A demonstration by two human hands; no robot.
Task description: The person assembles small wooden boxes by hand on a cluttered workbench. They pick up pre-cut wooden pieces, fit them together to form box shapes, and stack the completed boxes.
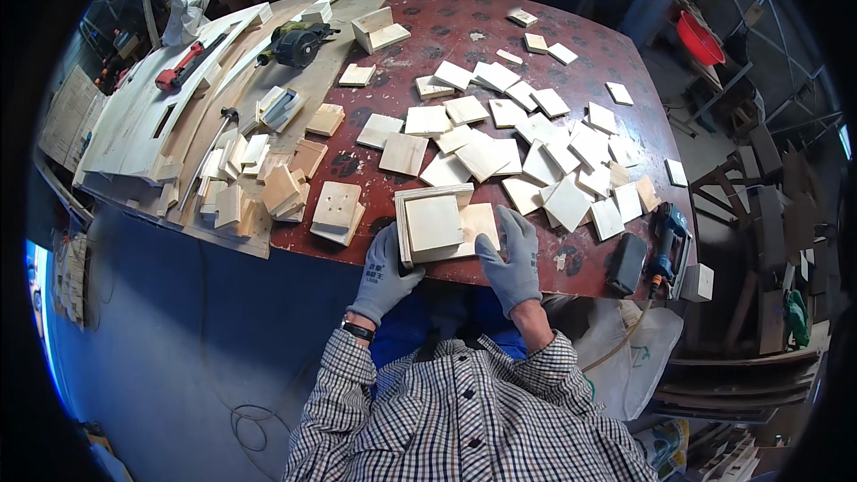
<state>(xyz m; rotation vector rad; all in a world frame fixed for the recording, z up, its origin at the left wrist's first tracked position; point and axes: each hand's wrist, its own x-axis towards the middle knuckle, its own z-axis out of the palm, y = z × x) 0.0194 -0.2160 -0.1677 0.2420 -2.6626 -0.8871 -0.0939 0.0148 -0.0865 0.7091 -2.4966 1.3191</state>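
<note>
At the near edge of the table is a small assembly of square pale wooden boards: one square board [435,222] on top, thin strips [402,228] along its left and far sides, and another wooden board [480,225] showing to its right. My left hand [386,278], in a grey glove, is closed on the assembly's near left corner, some fingers hidden below it. My right hand [512,259], also gloved, has its thumb on the right-hand board's near corner and its fingers along that board's right edge. A nail gun [668,245] lies right of my right hand.
Many loose wooden squares [482,156] are scattered over the red table [553,31]. Left of the assembly are stacked blocks [337,210], a hammer [229,116], a dark green power tool [296,43] and a red tool [180,71]. A hose [620,339] hangs from the nail gun.
</note>
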